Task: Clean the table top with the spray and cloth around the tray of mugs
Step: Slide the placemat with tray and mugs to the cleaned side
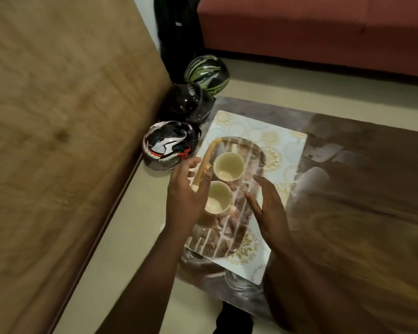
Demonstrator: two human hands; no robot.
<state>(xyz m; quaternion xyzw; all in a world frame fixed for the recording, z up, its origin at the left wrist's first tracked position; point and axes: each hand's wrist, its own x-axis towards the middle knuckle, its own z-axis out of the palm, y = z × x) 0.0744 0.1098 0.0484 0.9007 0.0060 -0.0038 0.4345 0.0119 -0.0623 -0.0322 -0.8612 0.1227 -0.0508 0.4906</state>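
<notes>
An oval patterned tray (249, 150) lies on a white floral placemat (282, 150) at the left end of the glossy brown table (360, 189). Two cream mugs stand in it: one further back (228, 166), one nearer (217, 197). My left hand (187, 198) hovers open over the tray's left rim, partly covering the nearer mug. On the other side, my right hand (269, 208) hangs open above the tray's right part, fingers spread. Neither hand holds anything. No spray bottle or cloth is in view.
Three helmets sit on the floor left of the table: a white-black one (169, 144), a black one (191, 103), a green-striped one (206, 72). A tan sofa (58, 116) fills the left; a red sofa (311, 32) runs along the back.
</notes>
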